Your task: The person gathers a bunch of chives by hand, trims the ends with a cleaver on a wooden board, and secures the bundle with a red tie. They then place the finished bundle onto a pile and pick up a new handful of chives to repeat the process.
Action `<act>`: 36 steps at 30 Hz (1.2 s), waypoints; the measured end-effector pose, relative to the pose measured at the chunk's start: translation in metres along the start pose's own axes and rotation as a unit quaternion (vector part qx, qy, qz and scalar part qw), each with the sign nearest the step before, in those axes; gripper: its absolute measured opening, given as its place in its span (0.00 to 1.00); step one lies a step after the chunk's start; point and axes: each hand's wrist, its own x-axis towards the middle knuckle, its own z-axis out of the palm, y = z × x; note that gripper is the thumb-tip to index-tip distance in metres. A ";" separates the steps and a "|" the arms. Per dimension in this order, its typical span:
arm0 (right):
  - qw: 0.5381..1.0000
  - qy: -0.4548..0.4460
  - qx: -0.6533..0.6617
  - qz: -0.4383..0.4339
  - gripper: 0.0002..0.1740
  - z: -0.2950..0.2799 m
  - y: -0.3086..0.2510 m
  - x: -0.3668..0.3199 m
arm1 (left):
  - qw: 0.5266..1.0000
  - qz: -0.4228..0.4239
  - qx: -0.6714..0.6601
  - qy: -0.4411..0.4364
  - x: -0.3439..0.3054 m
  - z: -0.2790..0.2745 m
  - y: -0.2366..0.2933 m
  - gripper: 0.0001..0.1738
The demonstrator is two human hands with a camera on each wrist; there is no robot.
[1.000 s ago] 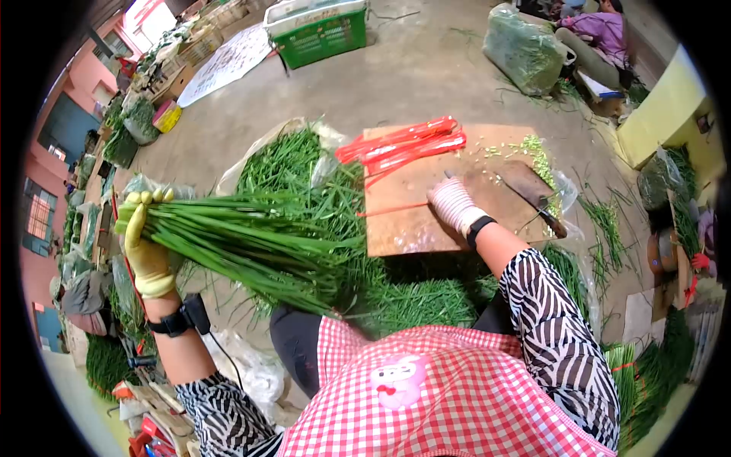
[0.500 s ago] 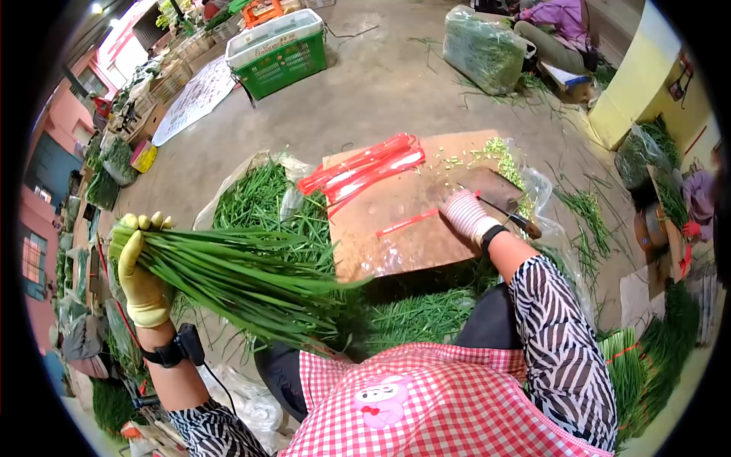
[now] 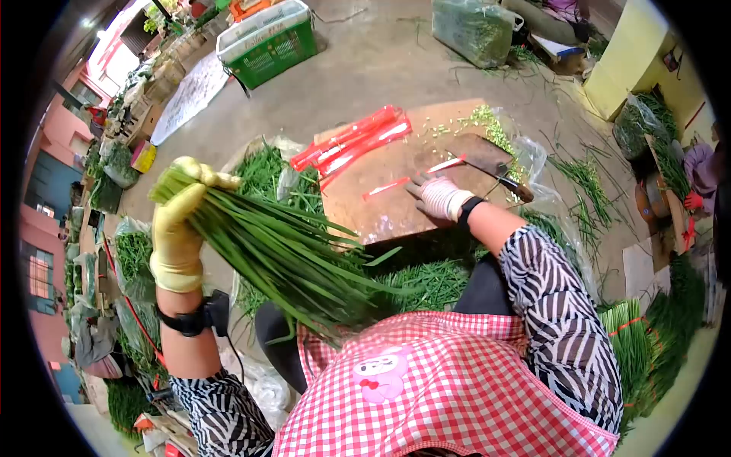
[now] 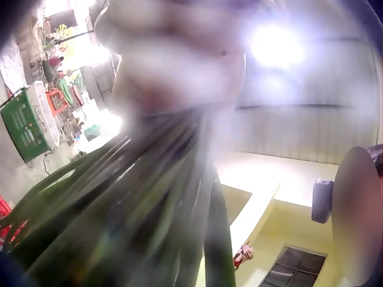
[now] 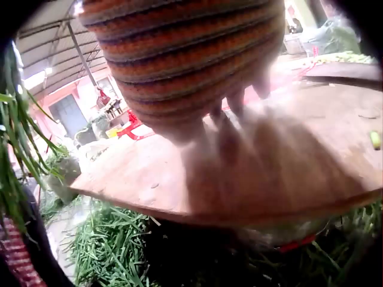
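In the head view, my left hand (image 3: 179, 228) in a yellow glove grips a thick bunch of garlic chives (image 3: 282, 244) near its cut ends. The long green leaves fan down across my lap. In the left wrist view the gripping hand (image 4: 173, 60) is blurred above the leaves. My right hand (image 3: 440, 196), in a striped glove, is low over a brown board (image 3: 358, 221), fingers extended. A red strip (image 3: 388, 187) lies across the board, its middle overlapped by the fingertips. Near the far right corner lies a knife (image 3: 518, 189) with a dark blade.
A bundle of red strips (image 3: 354, 141) lies on the board's far left, and pale chopped bits (image 3: 495, 133) along its far right. Loose green leaves (image 3: 426, 286) pile below and left of the board. A green crate (image 3: 270, 57) and a filled plastic bag (image 3: 472, 34) stand farther off.
The left hand has lifted and moved right, tilting the chives so the leaf ends point lower. The right hand has moved left, away from the knife, and the red strip lies stretched out on the board.
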 end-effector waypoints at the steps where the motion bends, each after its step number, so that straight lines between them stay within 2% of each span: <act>1: 0.999 -0.002 0.028 0.027 0.34 0.007 -0.001 0.006 | 1.000 -0.009 0.003 -0.013 0.002 0.005 -0.007 0.12; 4: 0.997 -0.019 0.036 0.062 0.33 0.015 -0.005 0.021 | 0.998 -0.065 -0.019 -0.006 0.001 0.033 -0.028 0.13; 5: 0.999 0.024 0.004 0.032 0.32 0.027 0.002 0.026 | 0.997 -0.082 -0.005 -0.006 0.001 0.040 -0.035 0.12; 8: 0.979 0.006 0.170 0.109 0.28 0.002 0.014 0.034 | 0.993 -0.117 -0.017 -0.006 0.000 0.061 -0.048 0.09; 9: 0.971 0.042 0.199 0.124 0.25 -0.006 0.020 0.034 | 0.992 -0.129 0.000 -0.001 0.000 0.068 -0.051 0.09; 10: 0.943 0.057 0.293 0.144 0.25 -0.030 0.013 0.026 | 0.990 -0.143 0.017 0.005 0.000 0.074 -0.056 0.09; 12: 0.890 0.124 0.437 0.031 0.32 -0.081 -0.019 0.006 | 0.985 -0.154 0.072 -0.028 0.009 0.081 -0.068 0.09; 13: 0.839 0.090 0.537 -0.010 0.34 -0.135 -0.058 -0.019 | 0.981 -0.165 0.092 -0.047 0.019 0.084 -0.077 0.11; 14: 0.730 0.066 0.680 -0.005 0.37 -0.134 -0.079 -0.026 | 0.976 -0.175 0.111 -0.064 0.028 0.086 -0.088 0.12; 15: 0.689 0.009 0.725 0.003 0.45 -0.154 -0.106 -0.032 | 0.985 -0.156 0.070 -0.029 0.034 0.097 -0.101 0.13; 16: 0.635 0.036 0.759 -0.136 0.55 -0.100 -0.104 0.009 | 0.990 -0.138 0.030 0.006 0.039 0.112 -0.112 0.15; 18: 0.725 0.123 0.669 -0.106 0.62 -0.154 -0.143 -0.045 | 0.992 -0.112 0.002 0.049 0.052 0.128 -0.132 0.17; 19: 0.787 0.190 0.583 -0.070 0.54 -0.151 -0.139 -0.041 | 0.990 -0.122 -0.014 0.075 0.058 0.138 -0.142 0.17; 22: 0.827 0.219 0.501 0.127 0.46 -0.156 -0.150 -0.055 | 0.981 -0.153 -0.063 0.098 0.071 0.160 -0.160 0.17; 24: 0.825 0.203 0.497 0.179 0.40 -0.156 -0.142 -0.054 | 0.978 -0.153 -0.079 0.116 0.080 0.170 -0.179 0.17; 25: 0.822 0.194 0.494 0.205 0.37 -0.156 -0.138 -0.053 | 0.975 -0.179 -0.097 0.086 0.081 0.172 -0.181 0.20; 26: 0.830 0.215 0.457 0.235 0.29 -0.150 -0.127 -0.052 | 0.972 -0.201 -0.113 0.051 0.086 0.172 -0.181 0.23; 27: 0.819 0.216 0.482 0.226 0.28 -0.136 -0.108 -0.046 | 0.987 -0.145 -0.064 0.007 0.097 0.163 -0.203 0.29; 28: 0.805 0.213 0.508 0.220 0.27 -0.114 -0.086 -0.041 | 0.995 -0.092 -0.017 -0.035 0.110 0.144 -0.247 0.36; 29: 0.791 0.206 0.536 0.213 0.26 -0.103 -0.073 -0.041 | 0.995 -0.090 -0.014 -0.036 0.111 0.136 -0.258 0.42; 30: 0.737 0.197 0.610 0.215 0.22 -0.107 -0.072 -0.047 | 0.995 -0.089 -0.012 -0.036 0.111 0.128 -0.267 0.48; 31: 0.704 0.126 0.654 0.248 0.21 -0.141 -0.081 -0.061 | 0.995 -0.088 -0.010 -0.037 0.111 0.120 -0.277 0.54; 32: 0.665 0.051 0.692 0.276 0.20 -0.174 -0.089 -0.070 | 0.990 -0.129 -0.035 0.034 0.095 0.121 -0.262 0.51; 33: 0.668 0.107 0.696 0.241 0.23 -0.134 -0.066 -0.053 | 0.991 -0.094 0.096 0.009 0.088 0.099 -0.300 0.48; 34: 0.669 0.095 0.691 0.256 0.22 -0.129 -0.060 -0.047 | 0.972 -0.060 0.225 -0.017 0.081 0.074 -0.350 0.46; 35: 0.693 0.083 0.659 0.279 0.24 -0.108 -0.044 -0.035 | 0.903 -0.003 0.427 -0.048 0.068 0.065 -0.373 0.40; 36: 0.716 0.072 0.625 0.301 0.25 -0.088 -0.029 -0.019 | 0.869 -0.018 0.486 -0.092 0.058 0.066 -0.374 0.40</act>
